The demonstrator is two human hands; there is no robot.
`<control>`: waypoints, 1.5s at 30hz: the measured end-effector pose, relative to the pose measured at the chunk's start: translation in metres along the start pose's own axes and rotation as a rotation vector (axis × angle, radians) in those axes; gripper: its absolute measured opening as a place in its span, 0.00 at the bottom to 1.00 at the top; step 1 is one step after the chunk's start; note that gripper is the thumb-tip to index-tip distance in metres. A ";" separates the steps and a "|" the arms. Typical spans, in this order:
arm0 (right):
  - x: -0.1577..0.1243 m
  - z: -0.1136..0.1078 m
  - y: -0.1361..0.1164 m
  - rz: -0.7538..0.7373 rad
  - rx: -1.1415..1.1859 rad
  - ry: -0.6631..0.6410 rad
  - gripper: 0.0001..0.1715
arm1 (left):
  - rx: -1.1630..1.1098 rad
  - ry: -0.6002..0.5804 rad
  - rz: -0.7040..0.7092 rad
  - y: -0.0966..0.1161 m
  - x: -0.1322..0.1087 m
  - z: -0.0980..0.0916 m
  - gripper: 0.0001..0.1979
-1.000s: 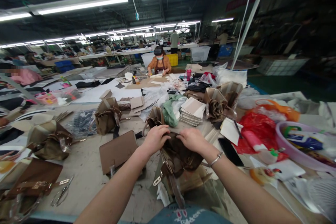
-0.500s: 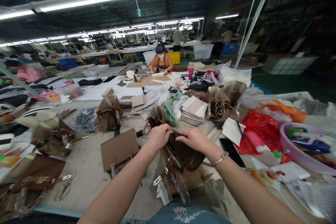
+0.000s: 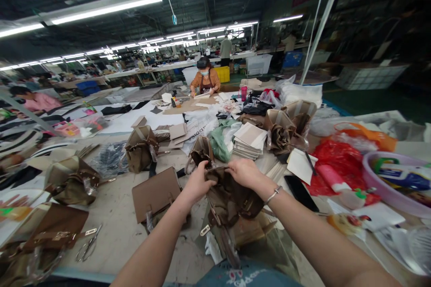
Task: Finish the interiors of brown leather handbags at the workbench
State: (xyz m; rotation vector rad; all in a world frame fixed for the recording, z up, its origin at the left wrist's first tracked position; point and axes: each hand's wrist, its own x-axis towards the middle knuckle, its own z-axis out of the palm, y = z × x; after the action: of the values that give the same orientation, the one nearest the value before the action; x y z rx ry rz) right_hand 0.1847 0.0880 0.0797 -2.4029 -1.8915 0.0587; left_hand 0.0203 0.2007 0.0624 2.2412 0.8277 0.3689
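Observation:
A brown handbag (image 3: pixel 232 197) is held up in front of me, its dark inside facing up and its strap with a metal plate hanging toward my body. My left hand (image 3: pixel 198 180) grips the near-left part of its top edge, thumb on the inner side. At the far right edge, my right hand (image 3: pixel 243 172) pinches the rim with curled fingers. Just beyond the hands stands another small brown bag (image 3: pixel 199 150). To the left lies a brown bag with a flat flap (image 3: pixel 157 193).
More brown bags stand at left (image 3: pixel 140 148) and far right (image 3: pixel 281 128). Scissors (image 3: pixel 89 244) lie front left. A stack of beige panels (image 3: pixel 249 140), a black phone (image 3: pixel 301 193), a red plastic bag (image 3: pixel 340 161) and a purple basin (image 3: pixel 370 184) are rightward. A co-worker (image 3: pixel 204 78) sits opposite.
My left hand has shifted slightly left and down, and my right hand slightly left. The bag's mouth is spread wider, showing more of its inside. The view has turned a little.

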 end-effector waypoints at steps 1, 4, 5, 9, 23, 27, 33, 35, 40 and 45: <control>-0.001 0.000 0.002 -0.022 0.001 -0.005 0.19 | -0.008 -0.074 -0.012 -0.003 0.001 -0.005 0.29; -0.003 0.001 0.009 -0.080 0.013 -0.011 0.19 | -0.127 -0.260 0.016 -0.007 0.006 -0.017 0.23; -0.004 0.002 0.011 -0.082 0.016 -0.006 0.19 | -0.165 -0.280 0.024 -0.007 0.008 -0.018 0.24; -0.008 0.004 0.015 -0.045 -0.003 0.019 0.19 | -0.027 -0.084 0.189 0.002 0.005 -0.010 0.21; -0.016 -0.001 0.010 -0.002 -0.013 0.018 0.19 | 0.420 0.255 0.504 0.022 0.010 0.008 0.04; -0.015 -0.001 0.010 0.012 -0.004 0.011 0.20 | 0.484 0.266 0.534 0.027 0.007 0.009 0.05; -0.014 0.001 0.012 0.018 0.003 0.028 0.18 | 0.473 0.226 0.528 0.024 0.008 0.012 0.04; -0.014 0.003 0.014 0.011 0.006 0.037 0.18 | 0.441 0.211 0.560 0.021 0.010 0.013 0.04; -0.013 0.006 0.016 -0.010 0.005 0.058 0.18 | 0.396 0.176 0.601 0.017 0.014 0.015 0.07; -0.013 0.005 0.016 -0.020 0.012 0.036 0.17 | 0.462 0.069 0.505 0.023 0.015 0.011 0.09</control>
State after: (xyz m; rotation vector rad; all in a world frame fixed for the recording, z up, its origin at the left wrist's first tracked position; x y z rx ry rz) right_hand 0.1966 0.0723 0.0727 -2.3605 -1.8941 0.0247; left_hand 0.0469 0.1921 0.0711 2.8854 0.3897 0.5321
